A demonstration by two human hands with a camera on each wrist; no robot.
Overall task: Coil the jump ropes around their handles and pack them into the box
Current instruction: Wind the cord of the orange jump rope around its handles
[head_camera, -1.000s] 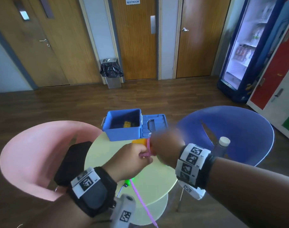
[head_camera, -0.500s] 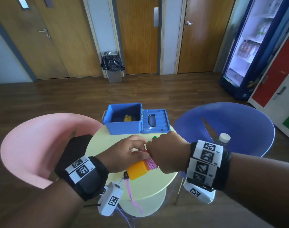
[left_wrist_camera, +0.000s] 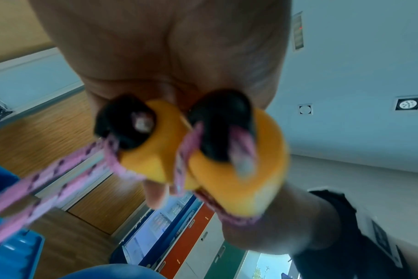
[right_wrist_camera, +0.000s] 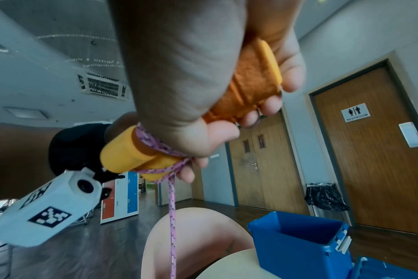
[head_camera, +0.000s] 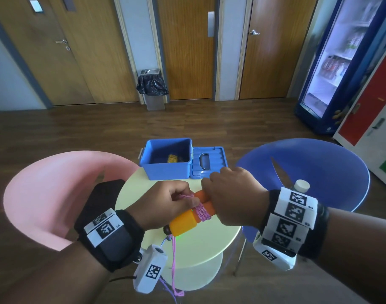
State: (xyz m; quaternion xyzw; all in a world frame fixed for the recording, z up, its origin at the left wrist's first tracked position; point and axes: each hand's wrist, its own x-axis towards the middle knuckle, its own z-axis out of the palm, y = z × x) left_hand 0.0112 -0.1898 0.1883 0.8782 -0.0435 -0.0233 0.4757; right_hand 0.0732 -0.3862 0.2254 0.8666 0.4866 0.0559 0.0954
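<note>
Two orange jump rope handles (head_camera: 184,223) are held side by side above the yellow round table (head_camera: 198,244). My right hand (head_camera: 231,194) grips their far ends, fingers wrapped round the handles (right_wrist_camera: 246,90). A few turns of pink rope (head_camera: 202,212) bind the handles near their caps. My left hand (head_camera: 172,200) pinches the rope at the coil. The loose pink rope (right_wrist_camera: 172,207) hangs down past the table edge. The handles' black end plugs (left_wrist_camera: 227,128) face the left wrist camera. The open blue box (head_camera: 168,170) stands at the table's far side with a yellow item (head_camera: 172,158) inside.
The box's blue lid (head_camera: 208,162) lies flat to the right of the box. A pink chair (head_camera: 45,189) with a black bag (head_camera: 100,194) on it stands to the left. On the right are a blue chair (head_camera: 319,172) and a white-capped bottle (head_camera: 300,186).
Both hands have come down and towards me from near the box. The handles have tilted, caps towards me, and pink turns now show round them.
</note>
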